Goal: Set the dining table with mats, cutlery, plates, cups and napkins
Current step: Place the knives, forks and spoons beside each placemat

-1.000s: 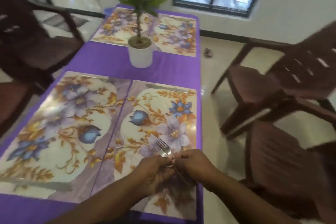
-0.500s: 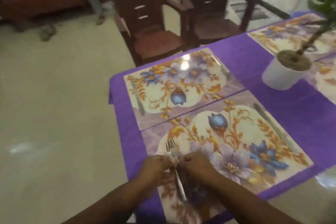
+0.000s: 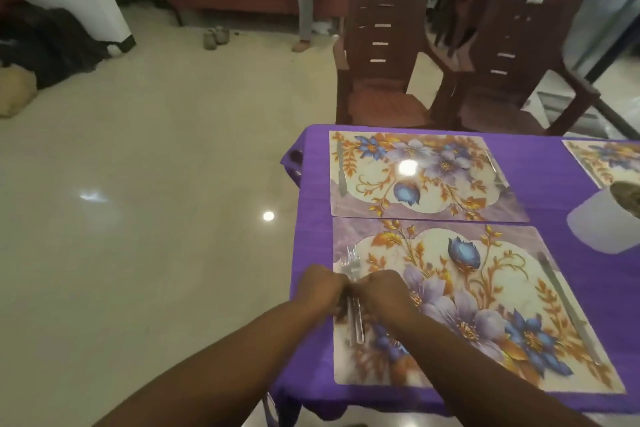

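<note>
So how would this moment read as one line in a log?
step: laying forks | hands: left hand and right hand both grip forks | where: left edge of near mat | plates, cups, napkins: none seen

Both forearms are bare, with no sleeves or jewellery visible.

Single head-worn view; faces forward and down from close above the table (image 3: 311,191) corner; floor left, chairs (image 3: 381,55) beyond.

Fork (image 3: 354,291) middle hidden under both hands — white pot (image 3: 602,225) cut off at right.
</note>
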